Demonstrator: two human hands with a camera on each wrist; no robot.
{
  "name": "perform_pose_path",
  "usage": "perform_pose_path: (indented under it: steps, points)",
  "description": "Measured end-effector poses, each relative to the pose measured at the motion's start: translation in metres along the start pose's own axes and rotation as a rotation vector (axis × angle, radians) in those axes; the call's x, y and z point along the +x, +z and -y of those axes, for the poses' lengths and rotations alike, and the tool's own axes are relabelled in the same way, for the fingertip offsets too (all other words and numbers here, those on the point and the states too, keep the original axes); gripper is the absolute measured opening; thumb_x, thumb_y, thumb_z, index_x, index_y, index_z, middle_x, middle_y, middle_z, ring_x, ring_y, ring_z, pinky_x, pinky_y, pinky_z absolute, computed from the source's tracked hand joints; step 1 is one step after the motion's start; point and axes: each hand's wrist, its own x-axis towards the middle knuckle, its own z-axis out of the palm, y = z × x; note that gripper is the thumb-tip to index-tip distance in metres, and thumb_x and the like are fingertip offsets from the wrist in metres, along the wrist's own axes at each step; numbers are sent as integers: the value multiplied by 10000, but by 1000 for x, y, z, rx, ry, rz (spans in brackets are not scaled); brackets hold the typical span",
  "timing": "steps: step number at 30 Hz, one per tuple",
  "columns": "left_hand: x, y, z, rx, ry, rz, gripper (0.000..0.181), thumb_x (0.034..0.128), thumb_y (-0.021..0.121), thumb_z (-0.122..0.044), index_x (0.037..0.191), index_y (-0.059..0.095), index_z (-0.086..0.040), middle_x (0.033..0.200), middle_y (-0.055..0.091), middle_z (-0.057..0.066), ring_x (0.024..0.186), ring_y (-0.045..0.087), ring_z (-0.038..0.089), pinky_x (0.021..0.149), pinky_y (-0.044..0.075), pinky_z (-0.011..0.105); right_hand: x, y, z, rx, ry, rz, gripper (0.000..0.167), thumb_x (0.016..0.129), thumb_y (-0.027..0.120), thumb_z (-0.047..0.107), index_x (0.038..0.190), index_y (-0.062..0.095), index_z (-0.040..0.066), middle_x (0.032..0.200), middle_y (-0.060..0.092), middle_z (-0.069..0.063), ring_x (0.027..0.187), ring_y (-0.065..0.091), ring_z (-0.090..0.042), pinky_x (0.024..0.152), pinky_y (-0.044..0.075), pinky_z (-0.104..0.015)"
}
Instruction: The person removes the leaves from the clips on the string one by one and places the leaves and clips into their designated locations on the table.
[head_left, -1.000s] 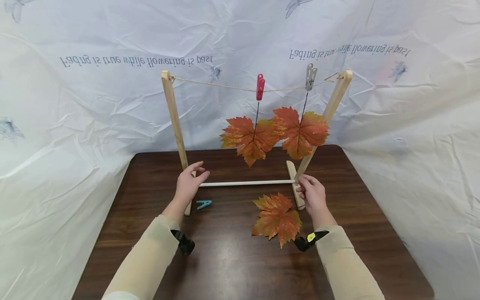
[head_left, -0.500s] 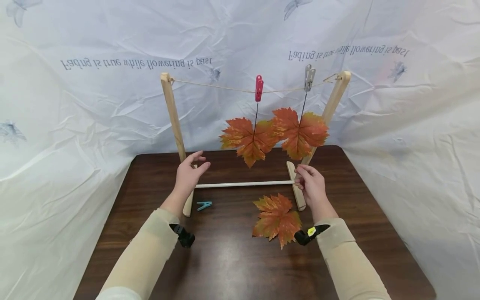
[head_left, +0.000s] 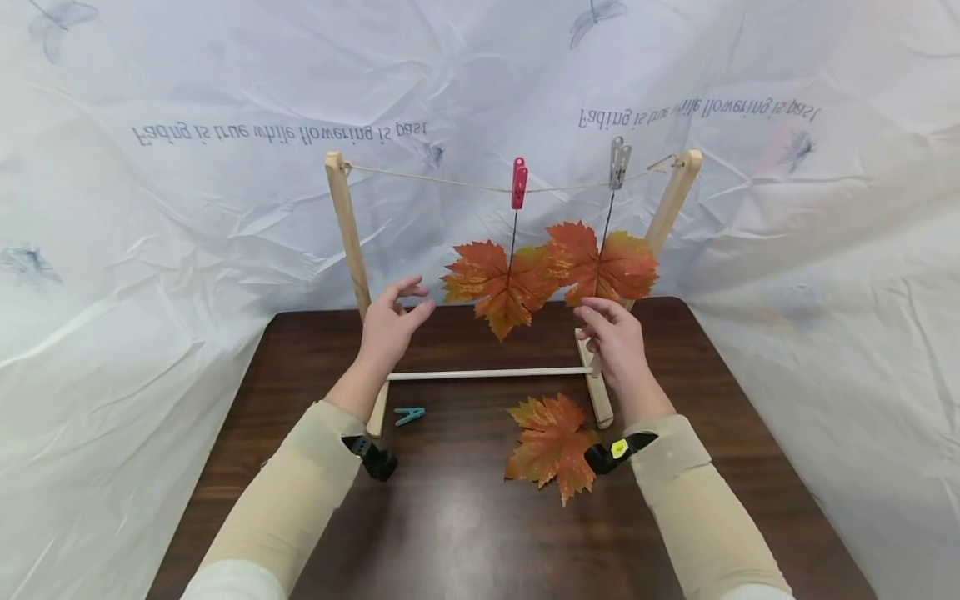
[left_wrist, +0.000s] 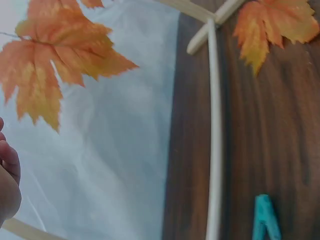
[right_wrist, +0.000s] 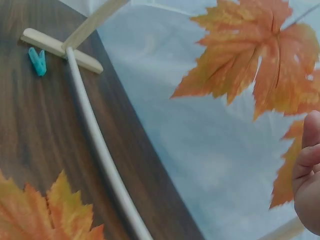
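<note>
Two orange leaves hang by their stems from a string, one [head_left: 501, 283] under a red clothespin [head_left: 519, 183], the other [head_left: 604, 260] under a grey clothespin [head_left: 618, 163]. My left hand [head_left: 387, 330] is raised beside the wooden frame's left post [head_left: 347, 233], fingers loosely bent and holding nothing. Just below the right hanging leaf, my right hand [head_left: 617, 343] overlaps its lower edge in the head view; whether they touch I cannot tell. Its fingers are relaxed, with nothing seen in them. A third leaf [head_left: 551, 446] and a blue clothespin [head_left: 409, 415] lie on the table.
A white crossbar [head_left: 487, 374] joins the two wooden feet of the frame, low above the brown table [head_left: 465, 533]. The right post [head_left: 672, 200] leans outward in the head view. White printed cloth [head_left: 225, 208] covers the wall behind and both sides.
Both hands have risen from the ends of the crossbar. The right one has also shifted slightly left, toward the hanging leaf. The leaves and clothespins keep their places on the string and table.
</note>
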Motion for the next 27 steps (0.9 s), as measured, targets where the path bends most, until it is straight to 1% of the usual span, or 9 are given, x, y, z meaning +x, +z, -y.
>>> perform_pose_path:
  steps: [2,5,10,12,15,18,23,27]
  points:
    - [3,1,-10,-6,13,5,454,872,676,-307,1296,556,-198,1154,605,-20,537,372,132,495,351,269,2,7,7,-22,-14,16,297,915,624,168,1161,568,11,996,647,-80,590,575,-88,470,375,-198]
    - [9,2,-22,14,43,13,443,876,673,-295,1294,557,-204,1160,604,-23,538,385,140,486,360,273,6,16,16,-50,-32,31,300,910,633,177,1160,583,19,1033,630,-119,594,571,-103,481,368,-212]
    - [18,6,-40,89,129,31,449,882,655,-337,1301,547,-217,1162,602,-65,567,412,198,496,383,304,10,27,29,-59,-50,41,384,895,652,179,1202,556,-32,952,631,-66,594,571,-114,481,373,-217]
    - [21,7,-46,115,154,31,450,881,651,-352,1300,548,-228,1156,600,-98,570,409,206,491,379,306,11,31,33,-70,-46,41,406,883,669,193,1207,558,-23,938,625,-51,599,575,-114,481,385,-215]
    - [24,8,-53,152,196,22,450,879,652,-356,1297,552,-224,1152,604,-109,569,406,204,487,372,308,14,38,38,-110,-40,38,427,864,691,232,1209,573,10,943,616,-28,610,581,-114,491,406,-214]
    - [27,11,-61,179,228,19,451,877,653,-365,1296,556,-228,1157,603,-123,573,411,194,488,370,308,17,43,42,-154,-47,35,394,859,695,262,1185,604,60,993,615,-18,625,584,-128,504,409,-224]
    - [32,17,-78,146,241,20,438,871,661,-359,1285,565,-256,1170,591,-157,588,412,186,506,375,306,22,53,49,-189,-81,56,357,866,689,261,1171,624,88,1046,624,-51,644,580,-169,511,404,-242]
    - [37,23,-92,106,246,22,433,866,675,-333,1280,569,-263,1170,585,-174,600,414,181,524,386,294,26,62,55,-222,-101,71,361,873,680,263,1189,617,99,1086,626,-31,651,581,-178,501,401,-227]
